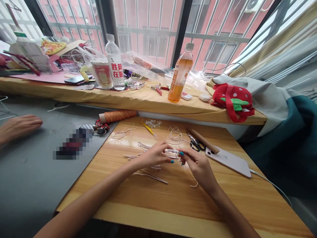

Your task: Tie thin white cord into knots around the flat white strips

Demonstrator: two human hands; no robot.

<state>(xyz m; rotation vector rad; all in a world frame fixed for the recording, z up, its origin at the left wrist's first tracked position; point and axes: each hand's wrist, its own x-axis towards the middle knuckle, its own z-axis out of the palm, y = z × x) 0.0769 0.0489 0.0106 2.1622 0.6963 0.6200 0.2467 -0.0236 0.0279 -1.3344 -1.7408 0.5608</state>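
**Two hands meet over a thin white piece at the middle of the wooden board**

Both hands work close together above the wooden board [173, 205]. The left hand [153, 156] comes in from the near left, its fingers curled and pinched onto one end of a thin white piece [172, 151]. The right hand [198, 167] comes in from the near right, its fingertips pressed onto the other end of the same piece, so the piece sits between the two hands, just above the board's middle. A pale cord [194, 183] trails from under the right hand towards the near side.

More white strips [151, 176] lie on the board under and near the left hand. Farther away, loose cord [175, 133] lies in a tangle, with small white rings [153, 124] and a yellow tool [149, 129] to its left. Black-handled scissors [196, 144] lie to the right of the hands, beside a brown tube [202, 140] and a white phone [229, 161] with a cable.

A spool of orange thread [119, 115] rests at the board's far left corner. On the far ledge stand a clear water bottle [115, 64] and an orange drink bottle [180, 74], with a strawberry pouch [232, 99] to the right. At the left edge, another person's hand [19, 127] lies flat on the grey table [29, 185].
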